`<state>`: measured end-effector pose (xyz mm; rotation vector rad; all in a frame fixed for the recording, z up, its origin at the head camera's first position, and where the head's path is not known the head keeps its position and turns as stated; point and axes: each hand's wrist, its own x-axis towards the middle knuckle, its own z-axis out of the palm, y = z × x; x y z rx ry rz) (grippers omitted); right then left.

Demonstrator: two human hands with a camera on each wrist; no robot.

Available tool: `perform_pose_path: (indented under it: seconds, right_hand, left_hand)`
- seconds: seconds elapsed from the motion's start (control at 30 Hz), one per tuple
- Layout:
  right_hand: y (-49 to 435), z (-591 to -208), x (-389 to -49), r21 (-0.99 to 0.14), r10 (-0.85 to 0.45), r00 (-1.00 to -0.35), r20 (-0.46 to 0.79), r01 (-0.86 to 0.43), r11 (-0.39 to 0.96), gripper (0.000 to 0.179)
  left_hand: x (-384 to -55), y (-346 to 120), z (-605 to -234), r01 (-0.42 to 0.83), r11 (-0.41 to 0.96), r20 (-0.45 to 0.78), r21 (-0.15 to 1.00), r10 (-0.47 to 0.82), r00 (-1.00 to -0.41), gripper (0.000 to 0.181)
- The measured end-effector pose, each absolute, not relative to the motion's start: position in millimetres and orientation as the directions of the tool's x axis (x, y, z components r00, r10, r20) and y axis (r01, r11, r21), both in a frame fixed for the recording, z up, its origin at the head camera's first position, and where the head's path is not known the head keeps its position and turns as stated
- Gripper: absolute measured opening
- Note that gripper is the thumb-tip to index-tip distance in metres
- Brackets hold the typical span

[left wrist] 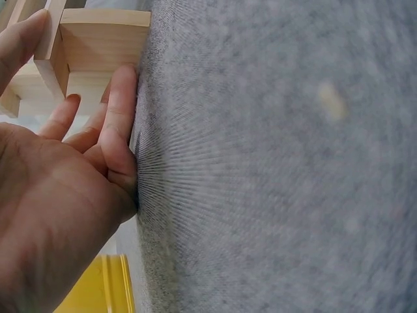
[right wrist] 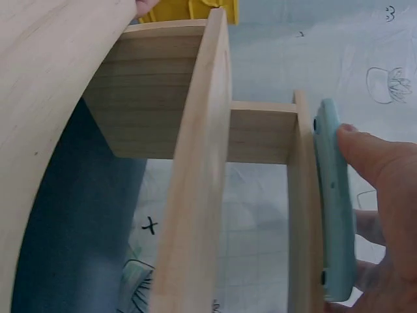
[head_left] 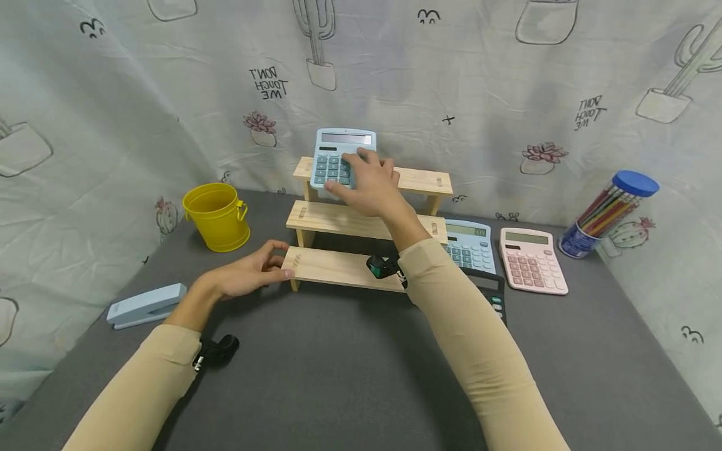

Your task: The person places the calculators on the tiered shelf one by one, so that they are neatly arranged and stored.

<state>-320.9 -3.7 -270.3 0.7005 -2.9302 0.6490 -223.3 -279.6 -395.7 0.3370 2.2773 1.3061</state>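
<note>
A three-tier wooden stand [head_left: 350, 266] stands on the dark table. Flat on its top tier lies a light blue calculator [head_left: 334, 164], its screen toward the back. My right hand [head_left: 372, 185] holds this calculator, thumb near its lower edge and fingers over its right part. In the right wrist view the calculator [right wrist: 335, 208] shows edge-on against the top board [right wrist: 305, 208]. My left hand [head_left: 242, 272] grips the left end of the lowest tier. In the left wrist view its thumb [left wrist: 26, 39] touches the board, with the fingers beside the stand's end [left wrist: 104, 45].
A yellow bucket [head_left: 217, 216] and a light blue stapler [head_left: 145, 305] are at the left. Right of the stand lie another blue calculator [head_left: 470, 244], a black calculator [head_left: 487, 282] partly behind my sleeve, and a pink calculator [head_left: 533, 260]. A pencil tub [head_left: 606, 216] leans beyond.
</note>
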Motion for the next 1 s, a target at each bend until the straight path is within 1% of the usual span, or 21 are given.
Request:
perform_pose_path:
  seconds: [0.13, 0.33, 0.8, 1.0]
  right_hand:
    - [-11, -275, -322, -0.408, -0.38, -0.905, 0.189, -0.425, 0.808, 0.076]
    - [-13, -281, -322, -0.417, -0.339, -0.916, 0.217, -0.401, 0.816, 0.075]
    - [-13, -282, -320, -0.382, -0.358, -0.905, 0.229, -0.422, 0.822, 0.074]
    - [-11, -282, -318, -0.396, -0.358, -0.905, 0.229, -0.423, 0.815, 0.074]
  left_hand:
    - [-222, -281, -398, -0.04, 0.52, -0.299, 0.853, 0.425, -0.854, 0.074]
    - [-222, -280, -399, -0.04, 0.496, -0.29, 0.867, 0.439, -0.85, 0.076]
    - [-222, -280, -395, -0.04, 0.491, -0.29, 0.87, 0.444, -0.847, 0.076]
    - [-222, -278, -396, -0.041, 0.486, -0.288, 0.873, 0.445, -0.848, 0.075]
